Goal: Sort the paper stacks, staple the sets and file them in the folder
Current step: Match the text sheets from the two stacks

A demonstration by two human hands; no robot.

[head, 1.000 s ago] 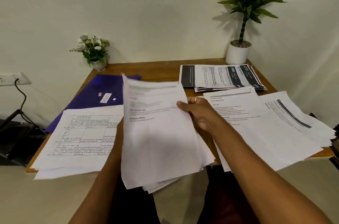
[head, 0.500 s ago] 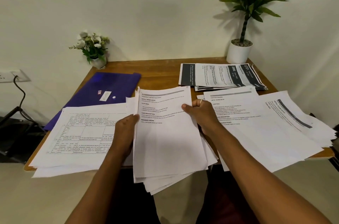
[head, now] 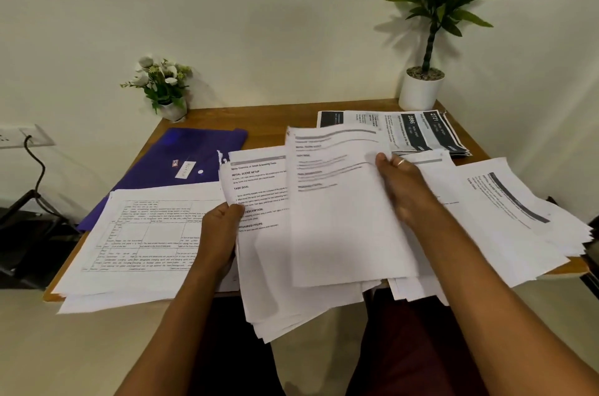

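- The left hand (head: pixel 220 233) grips the left edge of the held stack (head: pixel 275 292). Its thumb lies on the top page and its fingers are curled round the edge beneath.
- The held stack is a loose, fanned bundle of printed pages. Its lower end hangs out past the near edge of the table (head: pixel 265 116), over the person's lap.
- The right hand (head: pixel 405 191) pinches the top sheet (head: pixel 337 217) at its right edge, with the thumb pressed on the printed face. The other fingers are behind the paper, so I cannot tell how they lie. A ring (head: pixel 401 162) shows on one finger.
- The top sheet is raised off the held stack and offset to the right. It uncovers a page headed "INITIAL SCENE SETUP"; its own print is blurred.
- To the left, a pile of table-ruled sheets (head: pixel 136 233) lies flat on the table, overhanging the near edge.
- To the right, a spread pile of text sheets (head: pixel 505 217) lies fanned toward the table's right edge, partly under the right forearm.
- Behind the table-ruled sheets lies the purple folder (head: pixel 194 159), closed and flat, its near end tucked under them.
- At the far right lies a pile of dark-banded printouts (head: pixel 421 133).
- In the far corners stand a small flower pot (head: pixel 162 84) on the left and a tall plant (head: pixel 421 90) in a white pot on the right.
- On the left wall there is a socket (head: pixel 19 136) with a black cable plugged in.
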